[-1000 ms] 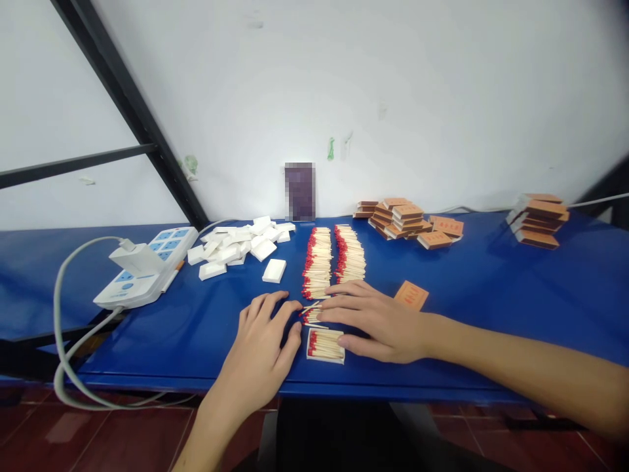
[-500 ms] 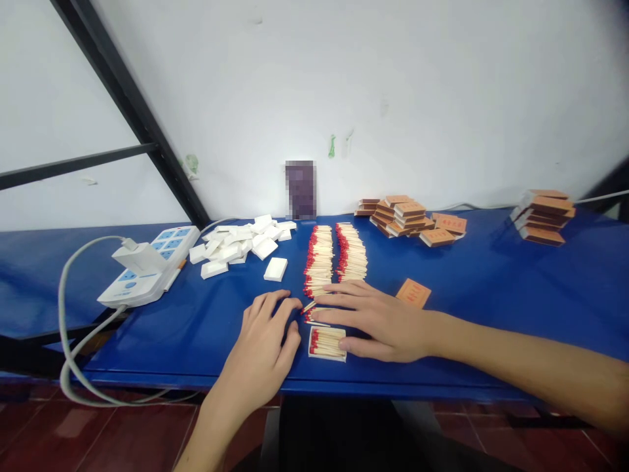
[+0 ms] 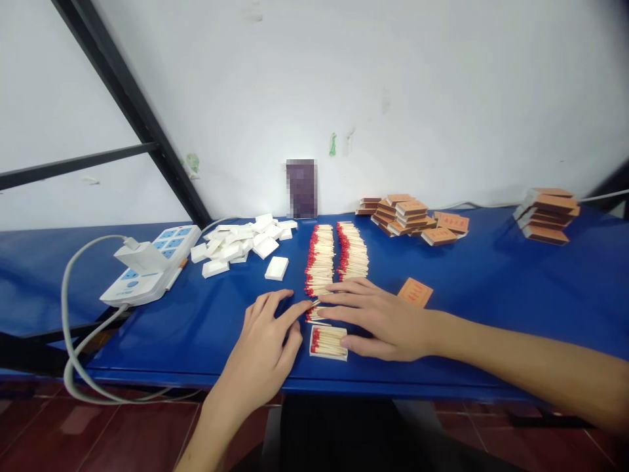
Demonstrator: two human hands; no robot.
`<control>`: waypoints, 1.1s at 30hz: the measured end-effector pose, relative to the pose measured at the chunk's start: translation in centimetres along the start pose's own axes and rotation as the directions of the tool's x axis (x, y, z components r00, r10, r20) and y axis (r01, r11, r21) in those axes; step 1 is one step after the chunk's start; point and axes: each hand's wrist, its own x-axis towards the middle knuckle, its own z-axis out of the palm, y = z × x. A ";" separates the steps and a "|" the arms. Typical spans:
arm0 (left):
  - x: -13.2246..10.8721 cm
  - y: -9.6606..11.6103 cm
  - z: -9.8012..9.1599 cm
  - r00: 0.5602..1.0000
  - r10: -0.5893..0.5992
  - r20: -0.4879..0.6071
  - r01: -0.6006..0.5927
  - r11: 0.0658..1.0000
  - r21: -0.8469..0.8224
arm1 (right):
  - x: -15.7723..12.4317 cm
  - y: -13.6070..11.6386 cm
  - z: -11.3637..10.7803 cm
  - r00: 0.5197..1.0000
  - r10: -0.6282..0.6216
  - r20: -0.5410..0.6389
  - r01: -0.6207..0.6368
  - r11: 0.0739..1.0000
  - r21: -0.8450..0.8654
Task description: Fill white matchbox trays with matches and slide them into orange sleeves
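Two rows of red-headed matches [image 3: 322, 252] lie on the blue table, with a smaller bunch of matches [image 3: 319, 313] at the near end of the left row. My left hand [image 3: 265, 341] rests on the table left of that bunch, its fingers apart and its index fingertip at a match there. My right hand [image 3: 378, 321] lies flat over the near ends of the matches with its fingers stretched out. Its thumb touches the right edge of a white matchbox tray [image 3: 328, 356], which is filled with matches, heads to the left. Neither hand grips anything.
White matchbox trays [image 3: 233, 241] are heaped at the left, with a single tray [image 3: 276, 268] nearer. Orange matchbox sleeves [image 3: 410, 208] and a further stack [image 3: 550, 216] stand at the back right. A lone sleeve [image 3: 415, 292] lies beyond my right forearm. A power strip [image 3: 152, 269] with cables sits far left.
My left index finger has stretched rightward onto the small bunch of matches, pushing a match toward the right fingers. My right hand has stayed nearly still.
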 end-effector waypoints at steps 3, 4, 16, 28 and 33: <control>0.1 0.0 -0.1 1.000 0.015 0.011 -0.015 1.000 0.007 | 0.1 -0.1 0.0 1.000 -0.021 -0.023 0.021 1.000 -0.018; 0.1 0.0 -0.1 0.999 0.025 0.020 -0.025 1.000 0.008 | 0.1 -0.1 0.0 0.999 -0.027 -0.034 0.027 0.999 -0.020; 0.2 0.0 0.0 0.998 0.036 0.046 -0.035 0.999 -0.021 | 0.1 -0.1 0.2 0.998 -0.018 -0.062 0.015 0.999 -0.047; 0.2 -0.2 -0.1 0.999 0.015 0.048 -0.012 0.998 -0.058 | 0.0 0.0 0.3 0.989 -0.060 -0.137 0.062 0.998 0.005; 0.1 -0.2 -0.2 1.000 0.018 0.025 -0.016 0.997 -0.069 | 0.0 0.1 0.3 0.981 -0.091 -0.169 0.099 0.994 0.037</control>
